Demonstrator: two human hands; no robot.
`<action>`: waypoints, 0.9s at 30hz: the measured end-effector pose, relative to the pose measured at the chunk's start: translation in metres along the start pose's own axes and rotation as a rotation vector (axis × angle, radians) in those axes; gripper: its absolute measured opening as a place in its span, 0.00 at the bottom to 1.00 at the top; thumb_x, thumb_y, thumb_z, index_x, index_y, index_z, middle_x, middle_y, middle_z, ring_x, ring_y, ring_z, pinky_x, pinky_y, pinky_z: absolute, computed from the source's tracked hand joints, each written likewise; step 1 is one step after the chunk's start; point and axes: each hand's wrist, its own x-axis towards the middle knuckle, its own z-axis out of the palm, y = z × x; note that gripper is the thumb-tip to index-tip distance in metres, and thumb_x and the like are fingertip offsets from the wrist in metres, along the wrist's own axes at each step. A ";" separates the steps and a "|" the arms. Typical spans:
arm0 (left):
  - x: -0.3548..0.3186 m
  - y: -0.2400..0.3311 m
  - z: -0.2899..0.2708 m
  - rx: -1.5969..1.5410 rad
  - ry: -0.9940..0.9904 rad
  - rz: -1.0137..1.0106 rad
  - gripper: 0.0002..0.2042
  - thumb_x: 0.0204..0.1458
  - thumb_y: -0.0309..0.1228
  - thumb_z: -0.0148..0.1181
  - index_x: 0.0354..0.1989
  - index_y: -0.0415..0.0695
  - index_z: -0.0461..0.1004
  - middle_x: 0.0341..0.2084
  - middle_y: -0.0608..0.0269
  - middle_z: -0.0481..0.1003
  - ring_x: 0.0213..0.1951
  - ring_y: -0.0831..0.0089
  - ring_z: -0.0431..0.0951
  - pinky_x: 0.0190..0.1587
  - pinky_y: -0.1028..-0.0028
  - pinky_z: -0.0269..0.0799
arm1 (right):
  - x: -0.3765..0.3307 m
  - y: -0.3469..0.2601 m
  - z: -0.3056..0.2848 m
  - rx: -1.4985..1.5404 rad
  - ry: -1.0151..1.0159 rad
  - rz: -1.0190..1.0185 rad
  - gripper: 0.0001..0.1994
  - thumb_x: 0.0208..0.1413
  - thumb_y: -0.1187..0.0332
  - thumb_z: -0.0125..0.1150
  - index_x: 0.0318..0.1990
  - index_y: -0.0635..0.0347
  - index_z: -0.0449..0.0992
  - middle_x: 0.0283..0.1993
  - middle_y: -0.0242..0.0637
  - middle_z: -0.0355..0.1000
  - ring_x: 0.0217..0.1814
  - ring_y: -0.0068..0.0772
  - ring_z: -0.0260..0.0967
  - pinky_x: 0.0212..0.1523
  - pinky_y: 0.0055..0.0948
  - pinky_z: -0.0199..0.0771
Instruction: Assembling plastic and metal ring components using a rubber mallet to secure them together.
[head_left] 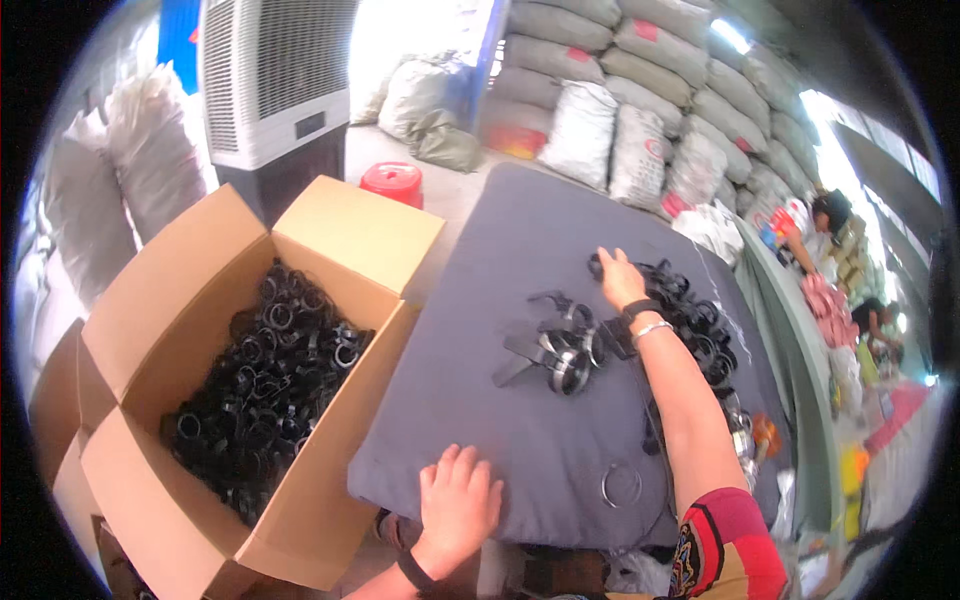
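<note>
My right hand (622,278) reaches over the far part of a dark grey padded table (450,350). Its fingers are closed on a black ring-shaped part (596,266). Close to that wrist lies a heap of similar black rings (705,325). Left of my right forearm is a smaller cluster of black and silvery rings (568,370), some with flat tabs. Toward the near edge, one thin ring (621,485) lies by itself. My left hand (458,505) rests on the table's near left edge, fingers spread, holding nothing.
An open cardboard box (340,440) with many black rings stands left of the table. Behind it are an air cooler (275,80) and a red stool (392,182). Stacked sacks (650,70) line the back. Another person (812,230) works at the far right.
</note>
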 end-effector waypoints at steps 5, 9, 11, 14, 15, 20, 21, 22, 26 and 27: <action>-0.001 -0.001 0.002 -0.005 0.004 0.008 0.15 0.41 0.32 0.64 0.38 0.40 0.73 0.45 0.53 0.71 0.52 0.53 0.68 0.48 0.58 0.61 | 0.010 0.022 0.019 -0.189 -0.072 -0.099 0.07 0.49 0.74 0.53 0.30 0.63 0.79 0.35 0.52 0.75 0.39 0.50 0.75 0.40 0.42 0.76; 0.000 0.000 0.002 -0.024 0.028 0.016 0.14 0.41 0.32 0.64 0.37 0.40 0.73 0.44 0.53 0.71 0.51 0.54 0.69 0.48 0.58 0.61 | -0.004 0.024 -0.010 -0.067 0.024 -0.126 0.06 0.48 0.75 0.56 0.31 0.66 0.78 0.33 0.51 0.75 0.36 0.48 0.75 0.37 0.40 0.77; -0.002 0.002 0.002 -0.023 0.038 0.026 0.14 0.41 0.32 0.64 0.37 0.40 0.73 0.44 0.53 0.71 0.51 0.54 0.69 0.48 0.58 0.61 | -0.023 0.012 -0.048 0.016 0.112 -0.154 0.05 0.48 0.76 0.57 0.32 0.67 0.77 0.32 0.49 0.75 0.33 0.44 0.76 0.34 0.37 0.78; -0.006 0.003 -0.003 -0.006 0.101 0.000 0.13 0.42 0.31 0.63 0.36 0.39 0.73 0.42 0.54 0.73 0.51 0.56 0.69 0.48 0.61 0.61 | -0.073 -0.050 -0.119 1.150 -0.108 0.269 0.05 0.53 0.77 0.56 0.36 0.69 0.74 0.30 0.39 0.73 0.30 0.29 0.74 0.30 0.29 0.78; -0.006 0.004 -0.003 -0.007 0.094 0.011 0.13 0.42 0.31 0.63 0.36 0.39 0.73 0.42 0.54 0.73 0.51 0.56 0.69 0.48 0.61 0.61 | -0.100 -0.062 -0.134 1.337 -0.122 0.252 0.05 0.55 0.77 0.55 0.37 0.69 0.73 0.30 0.37 0.72 0.29 0.26 0.73 0.30 0.26 0.78; -0.009 0.007 0.005 -0.707 0.036 -0.116 0.15 0.55 0.36 0.57 0.44 0.37 0.75 0.39 0.56 0.76 0.42 0.62 0.75 0.47 0.65 0.67 | -0.239 -0.118 -0.175 1.616 -0.282 0.210 0.05 0.57 0.77 0.54 0.40 0.68 0.72 0.32 0.37 0.73 0.32 0.27 0.74 0.34 0.28 0.79; -0.013 0.016 0.003 -0.718 -0.001 -0.101 0.15 0.55 0.36 0.57 0.44 0.37 0.75 0.39 0.56 0.76 0.42 0.62 0.75 0.47 0.65 0.67 | -0.266 -0.128 -0.174 1.632 -0.305 0.195 0.05 0.57 0.78 0.54 0.40 0.67 0.72 0.34 0.37 0.74 0.33 0.26 0.74 0.35 0.28 0.79; -0.022 0.027 -0.007 -1.278 -0.125 -0.304 0.17 0.58 0.39 0.54 0.44 0.36 0.75 0.40 0.55 0.76 0.42 0.64 0.75 0.48 0.66 0.67 | -0.289 -0.143 -0.171 1.685 -0.353 0.197 0.05 0.57 0.78 0.54 0.40 0.67 0.72 0.38 0.36 0.74 0.33 0.24 0.74 0.35 0.27 0.79; -0.040 0.051 -0.029 -1.889 -0.275 -0.554 0.16 0.60 0.41 0.51 0.36 0.38 0.75 0.36 0.54 0.77 0.39 0.66 0.76 0.47 0.66 0.70 | -0.348 -0.166 -0.172 1.579 -0.344 0.078 0.05 0.56 0.75 0.56 0.38 0.65 0.72 0.46 0.35 0.73 0.34 0.27 0.73 0.35 0.27 0.77; -0.046 0.046 -0.026 -1.862 -0.275 -0.599 0.15 0.60 0.40 0.51 0.33 0.39 0.74 0.33 0.55 0.77 0.36 0.66 0.76 0.45 0.66 0.70 | -0.353 -0.160 -0.174 1.583 -0.329 0.098 0.05 0.56 0.75 0.56 0.38 0.65 0.72 0.46 0.35 0.73 0.34 0.27 0.73 0.35 0.27 0.77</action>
